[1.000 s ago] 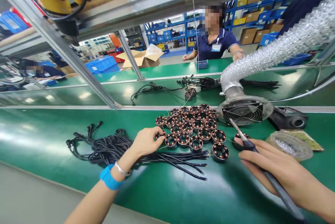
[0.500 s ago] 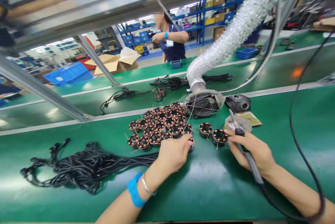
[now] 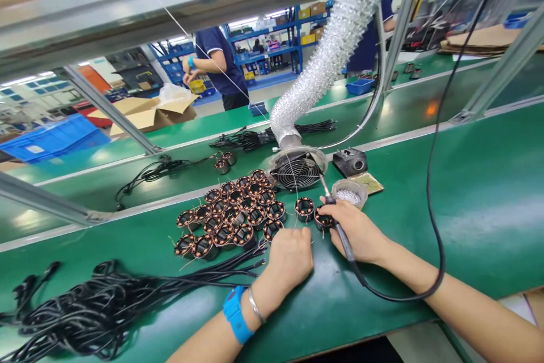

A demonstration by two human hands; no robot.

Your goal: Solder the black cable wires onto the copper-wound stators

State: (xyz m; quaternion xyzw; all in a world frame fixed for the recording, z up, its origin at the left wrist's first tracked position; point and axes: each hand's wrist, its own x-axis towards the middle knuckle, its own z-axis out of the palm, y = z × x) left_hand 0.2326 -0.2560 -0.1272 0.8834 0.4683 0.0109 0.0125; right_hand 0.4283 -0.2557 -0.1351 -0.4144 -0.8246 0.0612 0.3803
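Observation:
My left hand [image 3: 291,258] is closed just right of the group of copper-wound motor stators [image 3: 233,216]. A thin solder wire [image 3: 296,204] runs down from above into its fingers, whose tips are hidden. My right hand [image 3: 359,233] grips a soldering iron [image 3: 343,241] by its handle, the metal tip pointing up and away in front of the round fan grille [image 3: 297,173]. Two stators stand apart from the group: one stator [image 3: 305,209] between the hands and another stator [image 3: 323,220] partly covered by my right fingers.
Black cables [image 3: 97,300] lie in a heap at the left, their ends near my left wrist. Behind my right hand are a cup of shiny bits [image 3: 348,196], a yellowish sponge [image 3: 369,183] and a black iron stand [image 3: 349,162]. A silver duct [image 3: 323,57] rises from the fan.
The view has swung to the right. My left hand has shifted right, off the stators' edge, and the iron's tip has moved left from beside the cup to before the fan.

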